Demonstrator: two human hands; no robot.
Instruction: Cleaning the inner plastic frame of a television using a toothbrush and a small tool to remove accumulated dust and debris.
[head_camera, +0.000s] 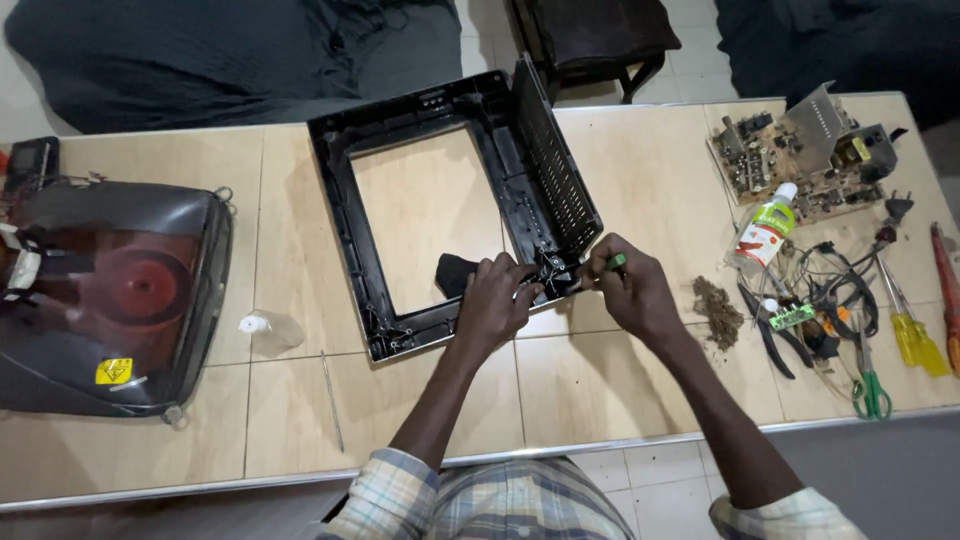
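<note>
Head view: a person stands at a tan work table (600, 400), both hands at the near right corner of a black plastic television frame (380, 250).
Frame: lies flat on the table, its open window showing the tabletop; a vented side panel (555, 165) stands up along its right edge.
Left hand (497, 300): curled around the frame's corner, fingers pressing down on the plastic beside a small black part (455, 272) inside the opening.
Right hand (630, 292): clenched around a green-handled screwdriver (612, 263), its shaft aimed left into the corner; the tip is hidden by the fingers.
Doing it well: I judge the left hand should pin the corner firmly so the frame cannot slide, and the driver should stay in line with the fastener, pressed in.
Risk: a slanted tip may slip toward the left fingers.
Nearby: picture tube (110, 290) at far left; circuit board (800, 155), bottle (765, 230), pliers (770, 335) and yellow screwdrivers (915, 335) at right.
</note>
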